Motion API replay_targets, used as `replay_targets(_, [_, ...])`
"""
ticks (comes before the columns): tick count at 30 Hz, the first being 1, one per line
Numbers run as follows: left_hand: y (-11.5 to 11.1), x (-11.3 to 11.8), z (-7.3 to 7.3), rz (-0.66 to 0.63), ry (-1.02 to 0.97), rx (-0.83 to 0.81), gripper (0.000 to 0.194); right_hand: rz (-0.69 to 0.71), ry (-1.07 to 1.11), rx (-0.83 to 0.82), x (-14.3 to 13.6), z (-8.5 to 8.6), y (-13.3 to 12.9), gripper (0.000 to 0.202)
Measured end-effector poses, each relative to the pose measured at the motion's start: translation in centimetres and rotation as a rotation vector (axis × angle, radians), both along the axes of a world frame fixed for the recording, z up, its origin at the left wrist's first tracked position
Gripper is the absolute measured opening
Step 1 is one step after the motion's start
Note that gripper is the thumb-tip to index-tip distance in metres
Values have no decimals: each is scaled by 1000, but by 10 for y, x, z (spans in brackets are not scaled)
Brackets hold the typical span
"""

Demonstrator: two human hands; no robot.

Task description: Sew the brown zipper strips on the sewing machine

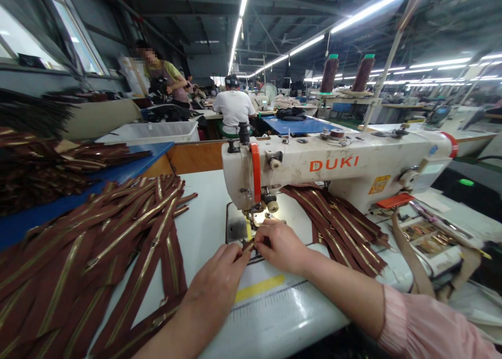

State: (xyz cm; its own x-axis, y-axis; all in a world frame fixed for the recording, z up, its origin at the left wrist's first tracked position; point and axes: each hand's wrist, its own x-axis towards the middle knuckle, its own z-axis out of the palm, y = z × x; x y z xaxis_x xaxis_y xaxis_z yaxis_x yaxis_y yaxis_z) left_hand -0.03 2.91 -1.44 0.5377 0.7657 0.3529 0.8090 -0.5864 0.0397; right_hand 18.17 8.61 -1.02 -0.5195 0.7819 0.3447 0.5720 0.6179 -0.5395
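Just in front of the presser foot of a white sewing machine [290, 158], my two hands meet over the end of a brown zipper [248, 245] with gold teeth. My left hand [215, 283] pinches this zipper from the left. From the right, my right hand [280, 246] grips the same end with curled fingers, close to the needle area. More brown zippers [149, 244] with gold teeth lie heaped left of my left hand, some reaching under my forearm. Another bunch of zippers [345, 231] spreads under the machine arm. The needle tip is hidden.
A parts tray [429, 239] with gold metal pieces and a beige strap [408, 257] sit at the right. Brown thread cones [329, 74] stand behind the machine. A white bin [152, 131] is at back left. Two people are further back.
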Motion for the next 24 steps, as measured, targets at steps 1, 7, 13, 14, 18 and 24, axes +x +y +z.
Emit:
replay_targets(1, [0,1,2,8,14,-20,40,-1,-5,2,0,0,0,12])
replay_targets(7, [-3,9,32,28,24,-262,33,-8,-33,-13,1,0,1,10])
replay_targets(13, [3,20,51,-68,-42,-439,26,36,-126,14,1,8,3,10])
replay_targets(14, [4,20,49,-72,-53,-425,27,40,-136,15,1,10,3,10])
replay_targets(18, [-1,17,34,-108,-108,-322,30,51,-152,12,1,14,5,8])
replay_targets(24, [-5,5,16,-154,-2,-120,37,25,-161,-6,0,11,7,10])
